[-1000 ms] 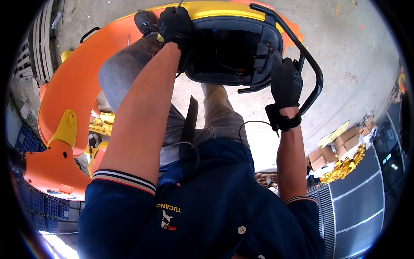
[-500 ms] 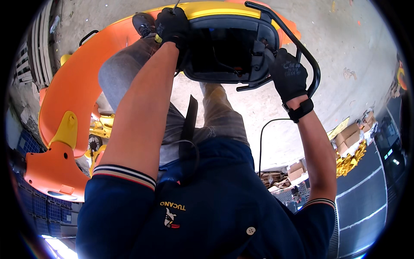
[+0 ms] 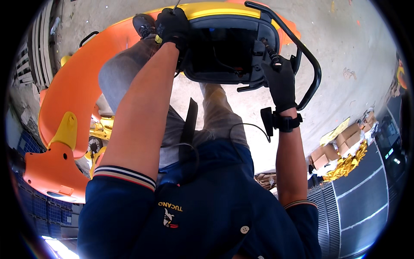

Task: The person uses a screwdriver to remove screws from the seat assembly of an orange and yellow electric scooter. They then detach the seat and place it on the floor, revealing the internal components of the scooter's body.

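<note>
Concrete floor point(image 3: 345, 86): pale and scuffed, with cardboard boxes point(image 3: 343, 140) beyond it at the right.
Body shell point(image 3: 69, 95): orange and yellow, curving from the left round to the top, where it carries the black storage compartment point(image 3: 220, 80).
Tubular bar point(image 3: 318, 73): black, bent around the compartment's right edge.
Left hand point(image 3: 173, 26): black-gloved, in the same place as half a second ago, just outside the compartment's upper left corner; fingers clenched round a thin metal rod point(image 3: 176, 4), its upper end sticking out.
Right hand point(image 3: 281, 84): at the compartment's right edge, fingers seemingly curled on the near end of a dark ribbed shaft point(image 3: 272, 54).
Just changed: the right wrist has rolled and the forearm swung inward; the cable point(image 3: 250, 124) has dropped into a low loop.
Meaning: the shaft, mostly hidden before, now shows, so the handling appears centred on that edge. Whether its far end is seated, I cannot tell.
</note>
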`<act>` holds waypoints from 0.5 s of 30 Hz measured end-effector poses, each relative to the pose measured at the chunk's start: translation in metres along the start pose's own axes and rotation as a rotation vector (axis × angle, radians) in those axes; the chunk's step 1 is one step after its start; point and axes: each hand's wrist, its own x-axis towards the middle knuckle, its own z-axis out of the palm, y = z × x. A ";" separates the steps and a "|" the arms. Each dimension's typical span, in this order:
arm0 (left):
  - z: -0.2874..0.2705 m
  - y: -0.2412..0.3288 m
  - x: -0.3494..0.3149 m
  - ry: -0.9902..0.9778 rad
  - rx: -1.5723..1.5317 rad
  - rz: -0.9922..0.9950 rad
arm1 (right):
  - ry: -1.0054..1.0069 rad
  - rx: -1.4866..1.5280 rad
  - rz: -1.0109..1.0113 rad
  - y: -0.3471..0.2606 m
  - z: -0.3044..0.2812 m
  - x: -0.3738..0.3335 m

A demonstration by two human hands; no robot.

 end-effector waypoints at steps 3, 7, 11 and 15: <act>-0.002 0.000 -0.001 -0.004 0.016 0.055 | -0.036 0.065 0.112 0.004 0.000 -0.019; -0.014 -0.002 0.010 0.086 0.205 0.244 | -0.185 0.048 0.039 0.010 0.005 -0.033; -0.053 0.045 0.011 -0.184 -0.350 0.128 | -0.095 0.086 -0.156 0.010 0.023 -0.048; -0.086 0.097 -0.023 -0.362 -0.491 0.506 | -0.025 0.062 -0.323 -0.003 0.031 -0.051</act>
